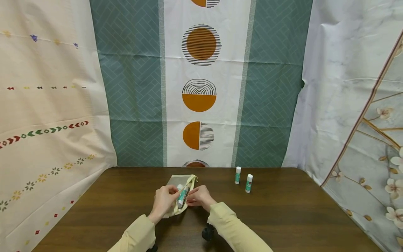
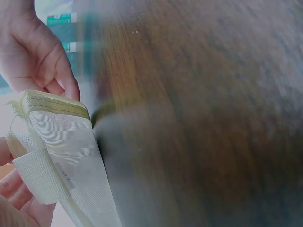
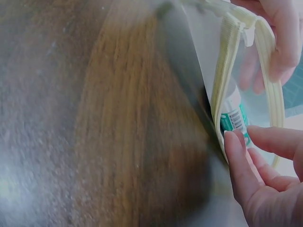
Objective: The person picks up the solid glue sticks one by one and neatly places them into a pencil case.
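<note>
A pale yellow-trimmed mesh pouch lies on the table with its mouth facing right. My left hand pinches the pouch's rim; in the left wrist view its fingers curl by a woven tab. At the mouth, my right hand pinches one end of a green-and-white glue stick, partly inside the pouch. The barcode on the glue stick shows in the right wrist view. Beside it, a white cap shows within the pouch, the rest of that item hidden.
Two more green-and-white glue sticks, one further back and one nearer, stand upright on the brown wooden table, right of the hands. Patterned cloths hang behind and at both sides.
</note>
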A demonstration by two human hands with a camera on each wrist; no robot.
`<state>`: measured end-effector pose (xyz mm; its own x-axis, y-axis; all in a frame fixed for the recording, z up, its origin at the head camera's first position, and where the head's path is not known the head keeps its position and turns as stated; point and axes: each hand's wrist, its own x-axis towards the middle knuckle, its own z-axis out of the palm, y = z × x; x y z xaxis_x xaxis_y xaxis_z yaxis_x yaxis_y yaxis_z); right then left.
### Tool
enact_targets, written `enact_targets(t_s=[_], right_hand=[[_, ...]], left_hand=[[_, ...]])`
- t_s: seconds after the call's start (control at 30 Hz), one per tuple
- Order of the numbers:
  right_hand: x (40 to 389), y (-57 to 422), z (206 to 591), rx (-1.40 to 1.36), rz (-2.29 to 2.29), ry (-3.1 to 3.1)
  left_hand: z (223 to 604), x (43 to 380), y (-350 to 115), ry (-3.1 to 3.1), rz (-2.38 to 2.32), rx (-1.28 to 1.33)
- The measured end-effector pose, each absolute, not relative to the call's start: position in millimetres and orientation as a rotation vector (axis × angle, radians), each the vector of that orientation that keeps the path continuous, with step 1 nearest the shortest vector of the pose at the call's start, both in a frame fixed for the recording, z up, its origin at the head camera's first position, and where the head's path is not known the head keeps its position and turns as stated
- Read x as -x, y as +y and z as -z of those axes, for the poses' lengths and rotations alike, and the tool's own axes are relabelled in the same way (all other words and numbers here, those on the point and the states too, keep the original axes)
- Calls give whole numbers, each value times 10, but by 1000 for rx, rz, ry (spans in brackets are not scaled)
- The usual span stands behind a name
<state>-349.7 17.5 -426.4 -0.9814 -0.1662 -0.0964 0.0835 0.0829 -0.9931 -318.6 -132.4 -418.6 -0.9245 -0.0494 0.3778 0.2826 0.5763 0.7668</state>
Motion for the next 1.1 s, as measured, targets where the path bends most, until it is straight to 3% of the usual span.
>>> enact_targets(t_s=[0.63, 1.1], right_hand=[[3575, 585, 4197, 254, 1989, 2147], [3462, 888, 3942, 267, 2022, 2098]], left_hand=[[4222, 3217, -1332, -2439, 1236, 169], [4219, 3213, -1337, -2440, 1255, 171]])
